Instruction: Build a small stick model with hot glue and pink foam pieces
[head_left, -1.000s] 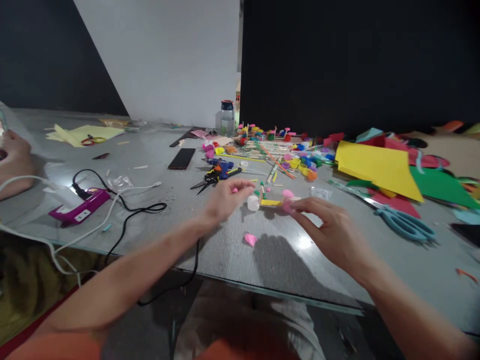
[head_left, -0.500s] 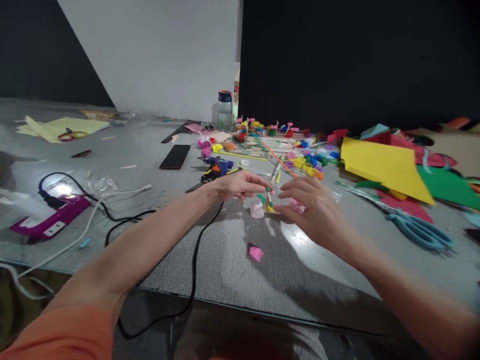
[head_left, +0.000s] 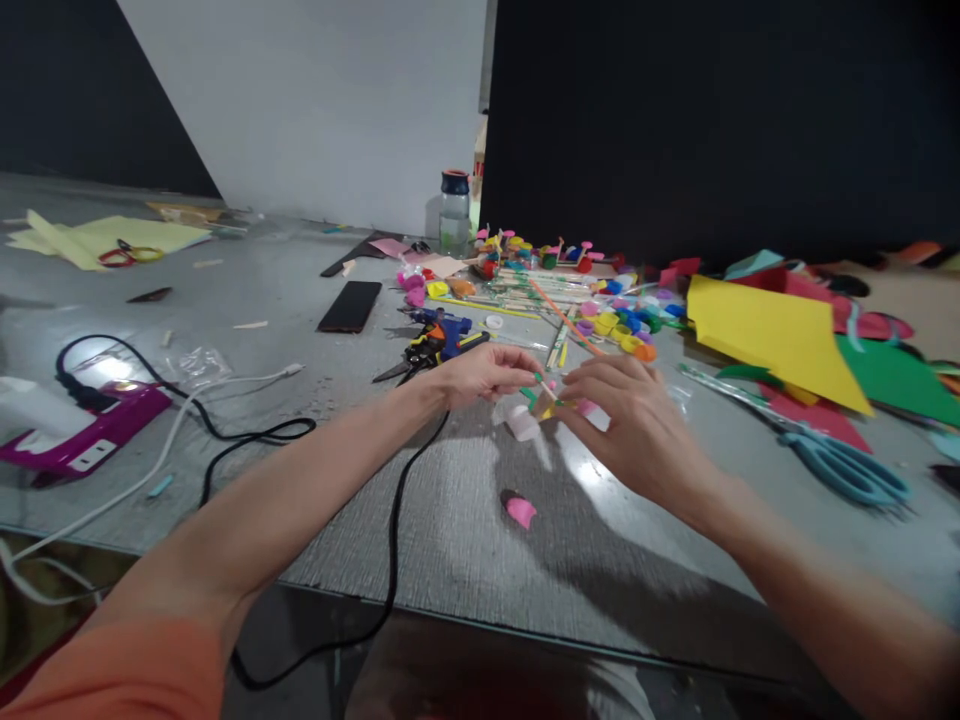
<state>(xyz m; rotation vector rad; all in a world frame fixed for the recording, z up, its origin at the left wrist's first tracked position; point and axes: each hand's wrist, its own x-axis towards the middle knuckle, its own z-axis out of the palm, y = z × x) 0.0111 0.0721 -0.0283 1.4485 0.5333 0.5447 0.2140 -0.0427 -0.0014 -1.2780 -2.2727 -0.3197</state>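
Note:
Between my two hands is a small craft model (head_left: 547, 402) of thin sticks with green, yellow and pink parts. A white round cap-like piece (head_left: 523, 424) sits at its near left side. My left hand (head_left: 491, 376) pinches the green-tipped top of a stick on the model. My right hand (head_left: 622, 408) closes on the model's right side, with fingers bent over it, hiding most of its pink parts. On the table in front of both hands lies a loose pink piece (head_left: 521, 513).
Pliers and a blue glue gun (head_left: 442, 335) lie beyond my left hand, near a phone (head_left: 350, 306). Sticks and colored caps (head_left: 600, 322) are heaped behind. Blue-handled scissors (head_left: 844, 465) and yellow paper (head_left: 772, 335) lie right. A purple power strip (head_left: 90, 440) and cables lie left.
My left hand has moved right onto the model's stick, and the small pink bit it held no longer shows. My right hand has shifted its grip over the model. The view has shifted too.

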